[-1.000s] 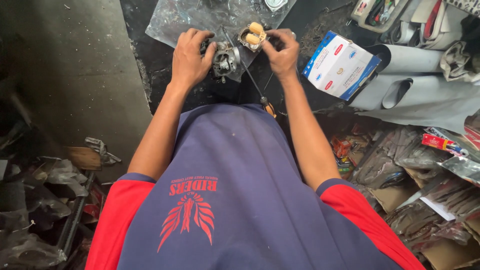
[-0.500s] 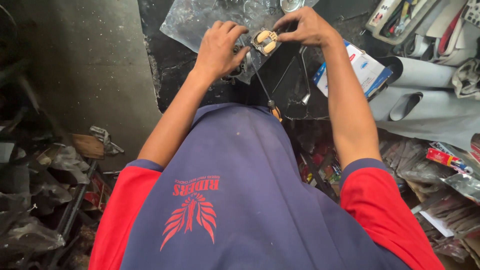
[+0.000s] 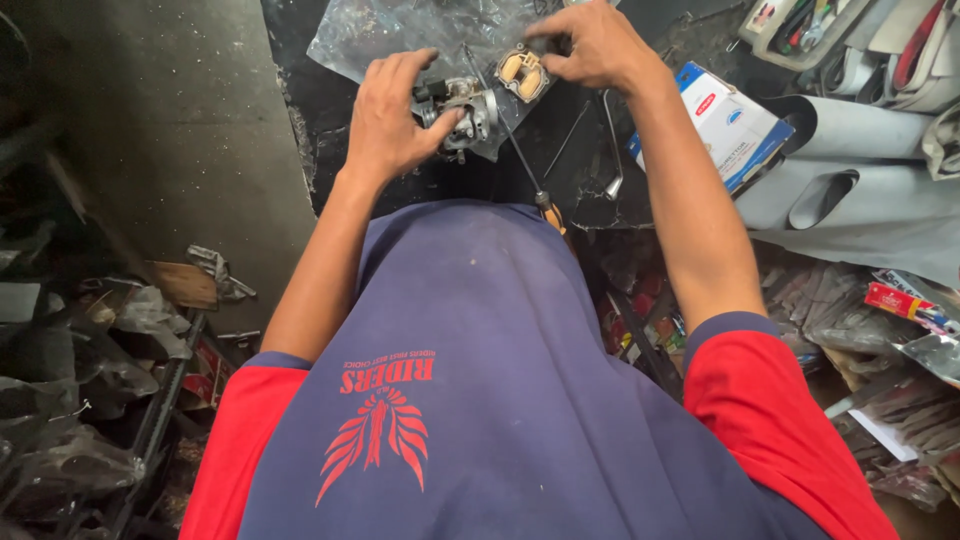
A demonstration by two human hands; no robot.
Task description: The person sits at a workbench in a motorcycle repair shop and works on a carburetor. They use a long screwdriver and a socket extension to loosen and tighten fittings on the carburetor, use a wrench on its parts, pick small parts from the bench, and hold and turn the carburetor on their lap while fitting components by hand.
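Note:
My left hand [image 3: 392,118] grips a small grey metal engine part, a carburettor body [image 3: 462,110], over a dark greasy bench [image 3: 330,150]. My right hand [image 3: 592,42] pinches a pale tan float piece [image 3: 522,72] just to the right of that body. A thin screwdriver [image 3: 510,150] with an orange handle lies slanted between my hands, its handle pointing at my chest. A crumpled clear plastic sheet [image 3: 370,40] lies under the parts.
A white and blue box [image 3: 725,120] sits at the bench's right end. Grey moulded panels [image 3: 850,190] and a tray of tools [image 3: 810,25] lie at the right. Scrap and wrappers [image 3: 100,330] litter the floor on the left; packets [image 3: 900,300] lie lower right.
The view has shifted and my hands have spread apart: the right hand has drawn the float piece up and right, away from the metal body held by the left.

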